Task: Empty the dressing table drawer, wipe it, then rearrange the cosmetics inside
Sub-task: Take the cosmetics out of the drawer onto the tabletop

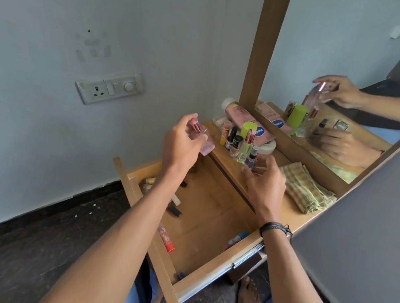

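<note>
L hand (181, 146) grip clamped on pink bottle (207, 145) over drawer (212, 204) — R hand (265, 185) by purple bottle (251, 162), grip can't tell.

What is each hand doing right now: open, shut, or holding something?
Left hand: holds the pink bottle.
Right hand: curled beside the purple bottle; grip cannot be told.

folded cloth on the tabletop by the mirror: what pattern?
Folded fabric cloth: pale green and beige checks, seen best in head view.
</note>
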Demonstrator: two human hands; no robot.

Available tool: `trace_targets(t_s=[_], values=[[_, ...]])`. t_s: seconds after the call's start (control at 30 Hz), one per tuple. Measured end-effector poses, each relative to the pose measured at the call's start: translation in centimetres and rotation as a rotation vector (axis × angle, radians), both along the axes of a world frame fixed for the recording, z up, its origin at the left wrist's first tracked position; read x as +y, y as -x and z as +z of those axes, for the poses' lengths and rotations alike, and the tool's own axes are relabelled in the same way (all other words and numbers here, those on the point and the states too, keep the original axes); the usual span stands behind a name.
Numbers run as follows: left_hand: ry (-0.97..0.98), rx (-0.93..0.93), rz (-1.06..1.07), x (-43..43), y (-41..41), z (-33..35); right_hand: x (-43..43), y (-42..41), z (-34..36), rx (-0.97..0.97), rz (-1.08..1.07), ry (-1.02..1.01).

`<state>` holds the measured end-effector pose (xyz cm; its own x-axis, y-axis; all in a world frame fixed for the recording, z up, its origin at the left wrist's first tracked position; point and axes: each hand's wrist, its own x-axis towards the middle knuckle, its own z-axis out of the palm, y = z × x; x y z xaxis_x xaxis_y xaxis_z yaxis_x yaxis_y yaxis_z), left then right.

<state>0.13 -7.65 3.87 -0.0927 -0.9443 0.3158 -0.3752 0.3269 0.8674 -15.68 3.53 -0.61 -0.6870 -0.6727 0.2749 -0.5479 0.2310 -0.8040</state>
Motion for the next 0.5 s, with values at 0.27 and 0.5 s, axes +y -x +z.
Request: trace_targets(t_s=[0.27,0.5], values=[[-0.02,-0.132,-0.019,-5.1,3.9,0.7,-0.3,0.3,-0.5,-0.048,0.004,0.001],[0.004,-0.21,-0.091,-6.3,5.6,0.3,-0.6,0.5,-0.9,-0.037,0.025,-0.004]])
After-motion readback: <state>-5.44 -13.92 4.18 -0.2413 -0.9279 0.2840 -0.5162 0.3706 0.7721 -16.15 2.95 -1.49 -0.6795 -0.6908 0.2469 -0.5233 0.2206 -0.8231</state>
